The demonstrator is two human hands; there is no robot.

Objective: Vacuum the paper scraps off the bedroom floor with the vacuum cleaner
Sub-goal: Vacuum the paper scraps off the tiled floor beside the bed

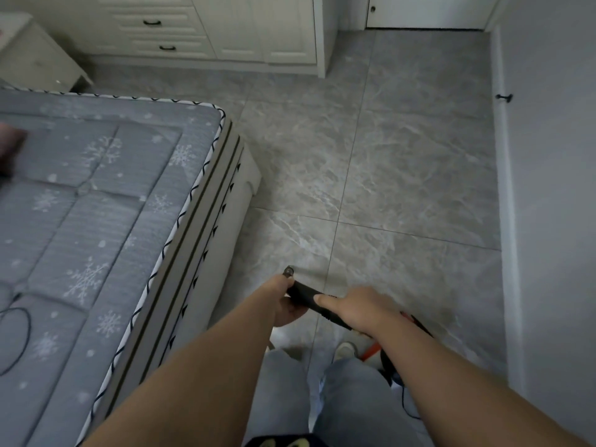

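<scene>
I hold a black vacuum tube [304,294] with both hands low in front of me, its end [288,271] pointing up and left toward the bed corner. My left hand [287,301] grips the tube near that end. My right hand [358,309] grips it further back, index finger lying along the tube. Behind my right wrist, a black and orange part of the vacuum cleaner [383,353] shows near my right foot. No paper scraps show on the grey tiled floor [403,175].
A bed with a grey snowflake mattress [96,204] fills the left side, its corner near my hands. White drawers and cabinets [206,27] line the far wall. A white wall with a black door stop [504,97] runs along the right. A black cord [407,406] trails by my right leg.
</scene>
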